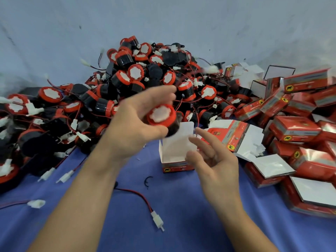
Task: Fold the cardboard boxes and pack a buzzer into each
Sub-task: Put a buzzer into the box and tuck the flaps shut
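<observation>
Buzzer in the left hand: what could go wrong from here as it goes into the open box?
1. The left hand grips the buzzer near the open box. The right hand is open beside the box, not holding it, so a push could tip it.
2. A red-black lead with a white connector trails on the cloth from under the left forearm. If it is this buzzer's, it may get caught under the flap.

Blue cloth [181,233] lies open in the near middle, crossed by a loose wire [140,195]. The buzzer heap [127,79] blocks left and far; stacked boxes [294,131] wall the right. Between them stands an open box [177,167], a buzzer [161,115] seemingly over its mouth.
</observation>
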